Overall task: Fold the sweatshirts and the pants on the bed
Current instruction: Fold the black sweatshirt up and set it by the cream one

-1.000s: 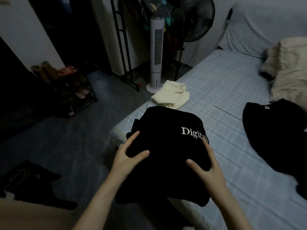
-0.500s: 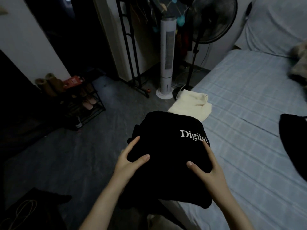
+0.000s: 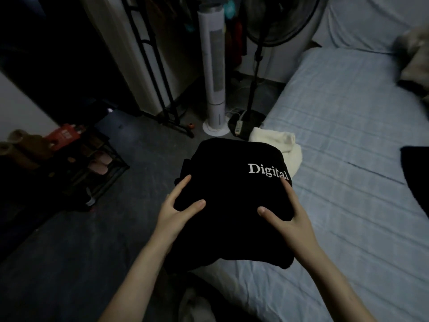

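While both hands grip it, the folded black bundle sits at the bed's near corner; largest to smallest:

Bed (image 3: 348, 159): fills the right side, covered in a pale blue checked sheet; its near-left corner lies under the bundle.

Floor (image 3: 92, 240): dark grey, left of the bed.

Black sweatshirt (image 3: 232, 194): folded into a thick, roughly square bundle with white lettering "Digital" on its upper right part. It is at the bed's corner, partly overhanging the edge toward the floor; whether it rests on the bed or is lifted I cannot tell.

Shoe rack (image 3: 97, 173): open black wire frame on the floor at left. It holds pale pink slippers on a lower level and a red box on top; brown boots stand at its left end. Other contents are too dark to tell.

Standing fan (image 3: 274, 19): black, on a pole beside the bed's far-left edge.

Tower fan (image 3: 214, 66): white, upright on a round base, just left of the standing fan.

Cream garment (image 3: 278, 142): folded, on the bed's edge just behind the black bundle, touching it.

Dark garment (image 3: 415, 173): on the bed at the right frame edge, well apart from the bundle.

Left hand (image 3: 176, 210): clasps the bundle's left side, thumb on top, fingers spread along the edge.

Right hand (image 3: 292, 219): clasps the bundle's right side, thumb on top, forefinger reaching to the lettering.
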The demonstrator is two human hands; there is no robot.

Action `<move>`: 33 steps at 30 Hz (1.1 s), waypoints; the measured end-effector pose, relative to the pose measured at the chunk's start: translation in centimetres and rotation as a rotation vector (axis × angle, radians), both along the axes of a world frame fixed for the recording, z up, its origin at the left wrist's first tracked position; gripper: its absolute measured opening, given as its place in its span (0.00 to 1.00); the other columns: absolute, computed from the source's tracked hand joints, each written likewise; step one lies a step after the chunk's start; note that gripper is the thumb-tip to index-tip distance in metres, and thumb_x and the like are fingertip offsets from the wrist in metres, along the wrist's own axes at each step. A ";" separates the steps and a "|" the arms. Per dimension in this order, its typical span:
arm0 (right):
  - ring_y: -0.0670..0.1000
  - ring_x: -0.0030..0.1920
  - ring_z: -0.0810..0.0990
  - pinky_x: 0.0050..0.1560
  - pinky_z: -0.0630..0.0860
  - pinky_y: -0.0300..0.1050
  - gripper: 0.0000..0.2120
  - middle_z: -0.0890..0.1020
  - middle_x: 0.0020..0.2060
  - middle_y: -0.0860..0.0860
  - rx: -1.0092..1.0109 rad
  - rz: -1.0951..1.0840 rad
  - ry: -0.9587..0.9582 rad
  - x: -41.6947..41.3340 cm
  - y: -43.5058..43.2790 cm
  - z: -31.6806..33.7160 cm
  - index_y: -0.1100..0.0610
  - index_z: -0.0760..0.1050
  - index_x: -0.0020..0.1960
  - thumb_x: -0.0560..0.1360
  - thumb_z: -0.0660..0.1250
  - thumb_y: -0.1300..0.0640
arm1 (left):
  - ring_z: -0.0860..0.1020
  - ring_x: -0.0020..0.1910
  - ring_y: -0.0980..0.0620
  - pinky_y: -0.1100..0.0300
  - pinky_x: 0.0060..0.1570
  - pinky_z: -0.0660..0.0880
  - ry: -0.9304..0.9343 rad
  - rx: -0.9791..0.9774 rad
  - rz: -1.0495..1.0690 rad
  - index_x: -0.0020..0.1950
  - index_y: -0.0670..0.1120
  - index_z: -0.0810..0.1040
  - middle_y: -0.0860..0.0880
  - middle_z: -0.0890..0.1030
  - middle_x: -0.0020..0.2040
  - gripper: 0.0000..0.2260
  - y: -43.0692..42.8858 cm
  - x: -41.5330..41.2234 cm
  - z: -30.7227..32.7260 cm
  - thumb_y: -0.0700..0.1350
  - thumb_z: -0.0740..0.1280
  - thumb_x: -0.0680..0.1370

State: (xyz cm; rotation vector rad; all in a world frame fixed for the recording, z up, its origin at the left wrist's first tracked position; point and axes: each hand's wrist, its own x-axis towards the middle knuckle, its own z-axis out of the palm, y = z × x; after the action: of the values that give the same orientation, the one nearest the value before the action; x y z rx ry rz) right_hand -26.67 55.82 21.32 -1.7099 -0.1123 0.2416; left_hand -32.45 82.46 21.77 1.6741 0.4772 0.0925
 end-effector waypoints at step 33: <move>0.41 0.70 0.71 0.67 0.74 0.54 0.41 0.70 0.71 0.37 -0.124 -0.429 0.327 5.1 1.4 -28.0 0.33 0.61 0.74 0.68 0.79 0.49 | 0.74 0.64 0.52 0.56 0.68 0.70 0.260 0.119 -0.489 0.71 0.52 0.72 0.48 0.73 0.62 0.30 1.7 17.2 -29.6 0.39 0.77 0.71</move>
State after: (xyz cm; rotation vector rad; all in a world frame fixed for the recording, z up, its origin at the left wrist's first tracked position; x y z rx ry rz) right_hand -21.59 57.18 -6.71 -1.7484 0.5152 0.2068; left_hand -15.27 84.12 -7.85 1.8860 0.2453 -0.4679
